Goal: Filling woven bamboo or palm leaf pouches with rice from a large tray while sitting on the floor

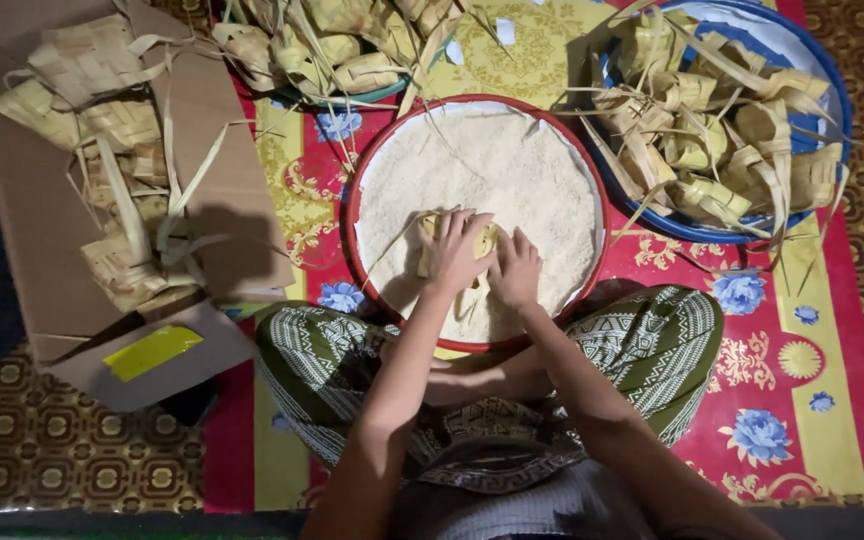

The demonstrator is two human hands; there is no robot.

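A woven palm-leaf pouch (pixel 472 245) is held over the rice by both hands, and the step in hand is judged to be the filling of it. It is best done with the pouch kept low over the grain, its opening held apart by one hand while rice is pushed in by the other, so that spilt grains fall back into the basin.

The left hand (pixel 455 250) is curled around the pouch from the left, its fingers bent over the top. The right hand (pixel 517 270) is pressed against the pouch from the right, fingers drawn together; whether grain is pinched cannot be told.

The pouch lies in the near half of the red-rimmed basin (pixel 352 200), on the white rice (pixel 492 165). A blue basin (pixel 837 90) of woven pouches is seen at the right, a further bowl of them (pixel 372 95) beyond, and a cardboard box (pixel 22 200) holding more at the left, all on the flowered mat (pixel 802 380).
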